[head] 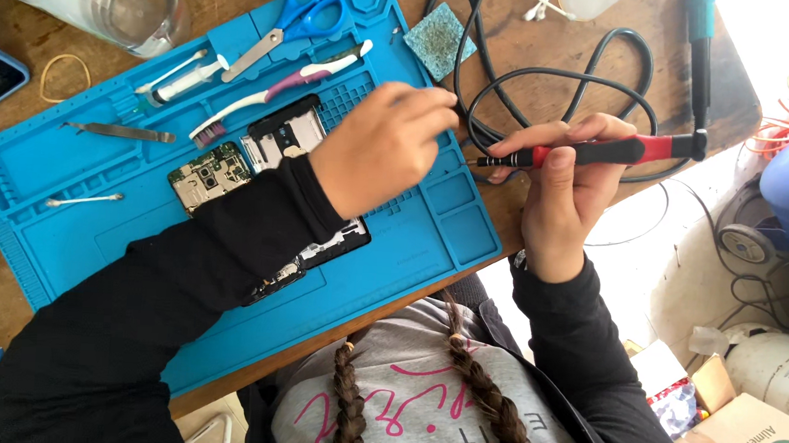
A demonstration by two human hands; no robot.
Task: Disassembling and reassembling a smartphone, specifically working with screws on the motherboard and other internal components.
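A person's right hand is gripping a red and black screwdriver level, its tip pointing toward the left hand. The left hand's fingers are pinching together at the tip; whether they are holding anything is unclear. Both are hovering over the right edge of a blue work mat, where an opened phone is lying beneath the left forearm. Scissors and a toothbrush are lying farther back.
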